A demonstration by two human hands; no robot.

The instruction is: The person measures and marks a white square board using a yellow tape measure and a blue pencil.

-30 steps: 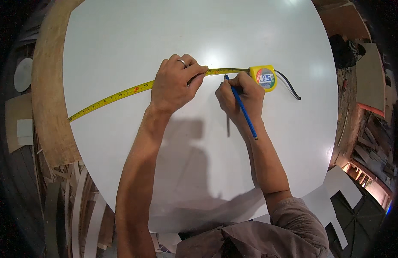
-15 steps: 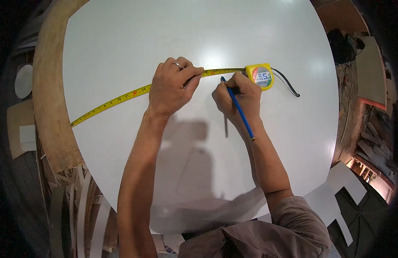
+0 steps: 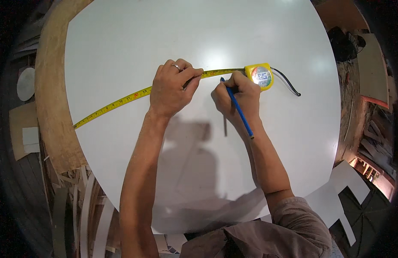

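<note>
A yellow tape measure [image 3: 259, 77] lies on a large white board [image 3: 276, 142], its blade [image 3: 111, 108] drawn out leftward to the board's left edge. My left hand [image 3: 171, 89], with a ring on one finger, pinches the blade part-way along, thumb and fingers pressed together. My right hand [image 3: 238, 96] is closed round a blue pencil [image 3: 240, 110]. The pencil's tip touches or hovers close to the white surface, just below the blade; which of the two I cannot tell. Right beside the tape's case rest the right hand's knuckles. A black wrist strap [image 3: 287, 80] trails from the case.
A plywood edge [image 3: 57, 94] shows under the board at the left. Wood strips [image 3: 85, 206] stand at the lower left. Cut white panels [image 3: 351, 182] lie at the lower right. Dark items [image 3: 343, 45] and more boards [image 3: 373, 71] are beyond the right edge.
The view has shifted slightly, moving the surroundings a little to the right in the picture. Both hands, the pencil and the tape measure keep nearly the same places.
</note>
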